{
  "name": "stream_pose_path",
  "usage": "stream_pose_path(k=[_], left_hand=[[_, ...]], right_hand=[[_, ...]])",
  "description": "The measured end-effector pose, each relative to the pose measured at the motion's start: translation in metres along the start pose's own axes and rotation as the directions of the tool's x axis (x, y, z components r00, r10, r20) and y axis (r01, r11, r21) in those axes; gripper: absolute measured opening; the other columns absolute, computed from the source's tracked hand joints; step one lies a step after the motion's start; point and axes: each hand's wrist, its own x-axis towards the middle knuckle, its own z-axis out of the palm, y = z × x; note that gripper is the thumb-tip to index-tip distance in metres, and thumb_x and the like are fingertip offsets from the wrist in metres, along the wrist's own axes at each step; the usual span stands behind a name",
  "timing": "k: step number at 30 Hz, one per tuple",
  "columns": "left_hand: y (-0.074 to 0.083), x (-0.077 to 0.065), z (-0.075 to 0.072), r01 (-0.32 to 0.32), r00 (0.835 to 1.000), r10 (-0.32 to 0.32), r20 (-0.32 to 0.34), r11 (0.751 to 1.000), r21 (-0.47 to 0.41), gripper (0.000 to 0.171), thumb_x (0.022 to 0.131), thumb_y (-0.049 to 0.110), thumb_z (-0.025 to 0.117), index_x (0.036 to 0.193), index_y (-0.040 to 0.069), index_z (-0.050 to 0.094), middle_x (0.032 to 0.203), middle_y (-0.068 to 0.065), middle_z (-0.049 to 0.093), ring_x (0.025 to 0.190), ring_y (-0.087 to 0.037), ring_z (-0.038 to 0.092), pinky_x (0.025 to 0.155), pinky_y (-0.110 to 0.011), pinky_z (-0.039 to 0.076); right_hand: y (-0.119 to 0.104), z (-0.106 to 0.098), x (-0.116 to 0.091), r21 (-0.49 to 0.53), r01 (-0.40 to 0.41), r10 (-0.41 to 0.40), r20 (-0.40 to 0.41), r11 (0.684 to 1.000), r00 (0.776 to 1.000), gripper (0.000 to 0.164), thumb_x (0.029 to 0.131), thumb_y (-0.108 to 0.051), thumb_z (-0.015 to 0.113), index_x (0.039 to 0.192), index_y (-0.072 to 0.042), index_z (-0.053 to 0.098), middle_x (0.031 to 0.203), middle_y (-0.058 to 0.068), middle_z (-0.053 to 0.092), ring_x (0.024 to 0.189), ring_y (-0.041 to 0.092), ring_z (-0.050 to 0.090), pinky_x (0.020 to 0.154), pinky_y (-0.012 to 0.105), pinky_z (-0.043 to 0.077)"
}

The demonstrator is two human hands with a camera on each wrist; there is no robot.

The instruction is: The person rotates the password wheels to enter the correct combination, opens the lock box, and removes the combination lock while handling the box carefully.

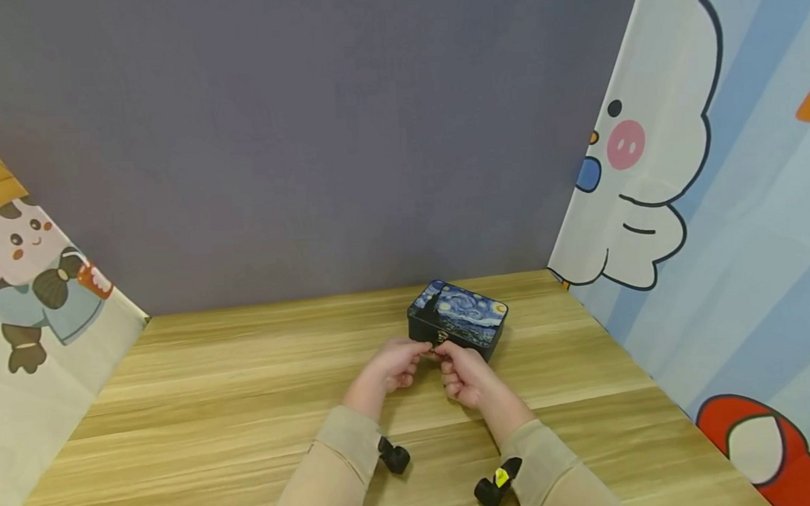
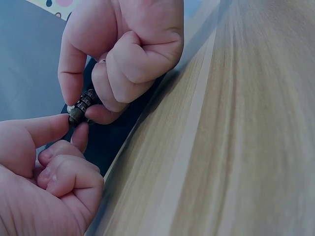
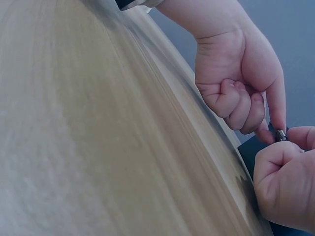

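Observation:
A small dark metal combination padlock (image 2: 82, 107) with ridged rings sits at the front of a box (image 1: 464, 312) with a painted starry-night lid. My left hand (image 1: 395, 363) pinches one end of the padlock between thumb and forefinger, its other fingers curled in. From the right, my right hand (image 1: 468, 374) pinches the ringed part of it, as the left wrist view shows. The box's lid is down, and a gold-coloured clasp (image 1: 442, 336) shows just above the fingertips. In the right wrist view both hands partly hide the padlock.
The box stands near the back edge of a wood-grain table (image 1: 249, 392), before a grey wall panel (image 1: 308, 152). Cartoon-printed panels (image 1: 747, 271) flank the table. A small black camera (image 1: 393, 456) sits on the left wrist, another (image 1: 496, 484) on the right.

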Motion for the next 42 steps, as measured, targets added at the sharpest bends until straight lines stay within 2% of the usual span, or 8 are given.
stream_pose_path(k=[7,16,30,42], left_hand=[[-0.0003,0.0014,-0.0001,-0.012,1.0,0.012,-0.008,1.0,-0.006,0.015,0.097,0.019,0.066,0.096,0.005,0.062,0.061,0.006,0.036,0.047,-0.007,0.03,0.043,-0.02,0.029],[-0.0019,0.0065,-0.001,-0.02,1.0,0.02,-0.012,1.0,0.004,0.016,0.097,0.019,0.067,0.096,0.004,0.063,0.062,0.006,0.035,0.048,-0.007,0.03,0.043,-0.02,0.029],[-0.0004,0.0009,0.0001,-0.013,1.0,0.013,-0.002,1.0,-0.008,0.015,0.097,0.018,0.066,0.091,0.006,0.06,0.061,0.006,0.035,0.047,-0.006,0.029,0.043,-0.02,0.028],[-0.0014,0.0026,-0.0005,-0.013,1.0,0.013,0.006,1.0,-0.01,0.015,0.097,0.018,0.066,0.092,0.005,0.061,0.061,0.006,0.035,0.047,-0.007,0.029,0.043,-0.02,0.027]], right_hand=[[-0.0001,0.0007,0.0005,-0.001,-0.007,0.007,-0.006,1.0,1.0,0.014,0.091,-0.016,0.058,0.08,-0.013,0.051,0.056,-0.01,0.026,0.041,0.001,0.025,0.039,0.017,0.017],[-0.0017,0.0007,0.001,-0.009,0.0,0.0,0.001,1.0,1.0,0.014,0.092,-0.016,0.058,0.08,-0.013,0.05,0.057,-0.01,0.027,0.042,0.001,0.025,0.039,0.017,0.018],[-0.0001,-0.0004,0.0014,-0.015,-0.011,0.011,0.007,1.0,1.0,0.014,0.092,-0.017,0.058,0.081,-0.013,0.05,0.056,-0.01,0.027,0.042,0.002,0.024,0.039,0.017,0.018],[-0.0006,-0.001,0.0016,-0.015,-0.025,0.025,0.001,1.0,1.0,0.014,0.092,-0.017,0.058,0.082,-0.013,0.05,0.055,-0.009,0.027,0.043,0.002,0.024,0.038,0.017,0.019]])
